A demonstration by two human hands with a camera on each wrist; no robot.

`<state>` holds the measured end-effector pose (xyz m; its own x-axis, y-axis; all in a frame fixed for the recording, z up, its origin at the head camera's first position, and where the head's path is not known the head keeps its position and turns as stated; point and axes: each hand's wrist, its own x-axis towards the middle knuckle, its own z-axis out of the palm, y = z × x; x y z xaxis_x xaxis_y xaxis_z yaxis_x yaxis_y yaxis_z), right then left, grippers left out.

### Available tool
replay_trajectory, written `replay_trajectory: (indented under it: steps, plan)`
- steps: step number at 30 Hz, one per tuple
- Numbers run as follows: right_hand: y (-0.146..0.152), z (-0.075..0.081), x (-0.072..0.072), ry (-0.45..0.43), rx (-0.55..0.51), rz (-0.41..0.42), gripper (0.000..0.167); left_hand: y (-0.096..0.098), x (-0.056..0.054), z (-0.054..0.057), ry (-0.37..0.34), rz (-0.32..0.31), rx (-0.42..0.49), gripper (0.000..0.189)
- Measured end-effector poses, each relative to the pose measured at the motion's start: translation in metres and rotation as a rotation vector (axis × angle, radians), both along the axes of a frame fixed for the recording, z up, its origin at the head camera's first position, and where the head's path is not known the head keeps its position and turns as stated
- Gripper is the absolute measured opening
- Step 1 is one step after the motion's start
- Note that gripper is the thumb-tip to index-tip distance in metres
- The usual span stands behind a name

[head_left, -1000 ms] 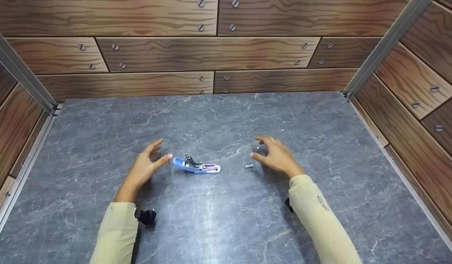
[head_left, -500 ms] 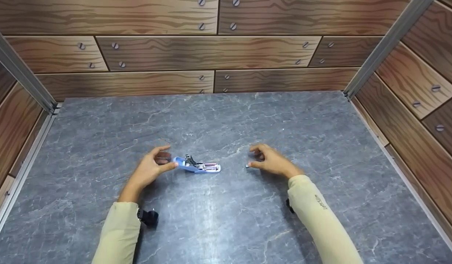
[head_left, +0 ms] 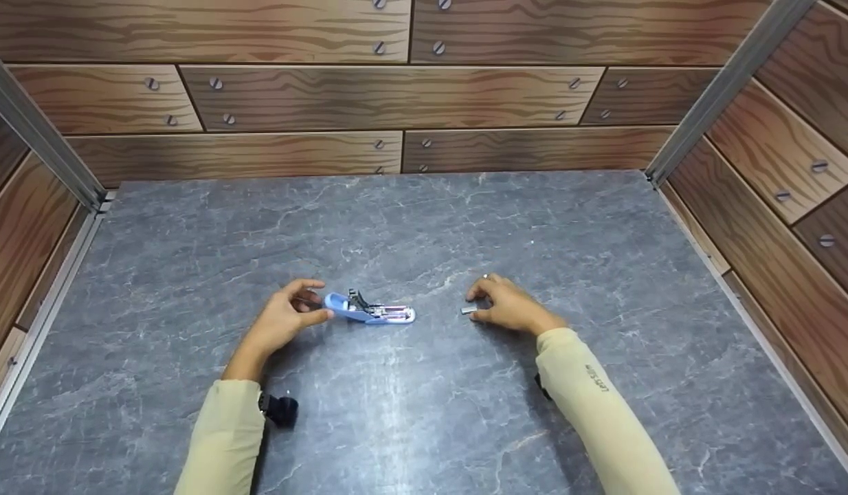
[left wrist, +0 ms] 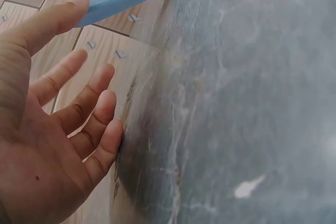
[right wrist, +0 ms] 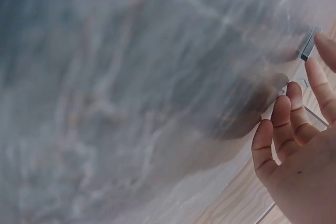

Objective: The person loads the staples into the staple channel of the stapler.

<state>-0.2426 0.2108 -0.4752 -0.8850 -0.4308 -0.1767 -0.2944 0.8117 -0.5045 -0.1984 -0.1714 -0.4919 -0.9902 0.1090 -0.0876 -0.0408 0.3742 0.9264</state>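
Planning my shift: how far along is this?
Done: the blue stapler lies open. In hand: the left hand touches its end; the right hand is at the metal strip, grip unclear. Remaining, probably: loading the strip, which is outside the stapler, then closing it.

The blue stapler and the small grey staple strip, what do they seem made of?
The blue stapler: probably satin plastic, its shell smooth and evenly coloured; the dark inner part may be metal. The staple strip: likely metal, silvery and shiny.

I face a plank-patterned wall (head_left: 307, 97) across the frame's top, metal posts (head_left: 726, 89) upper left and upper right, a grey marbled tabletop (head_left: 424, 234) below.
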Motion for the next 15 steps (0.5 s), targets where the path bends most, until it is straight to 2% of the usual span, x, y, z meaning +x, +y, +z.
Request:
replay_trajectory:
  steps: [8, 15]
  plan:
    - [-0.0003, -0.0001, -0.0006, 0.016, 0.027, 0.02, 0.014, 0.0026, 0.0041, 0.0013, 0.023, -0.006, 0.027, 0.041]
    - [-0.0015, 0.0003, -0.0003, 0.031, 0.019, 0.038, 0.01, 0.004, 0.0046, -0.0002, 0.023, -0.005, 0.034, 0.039]
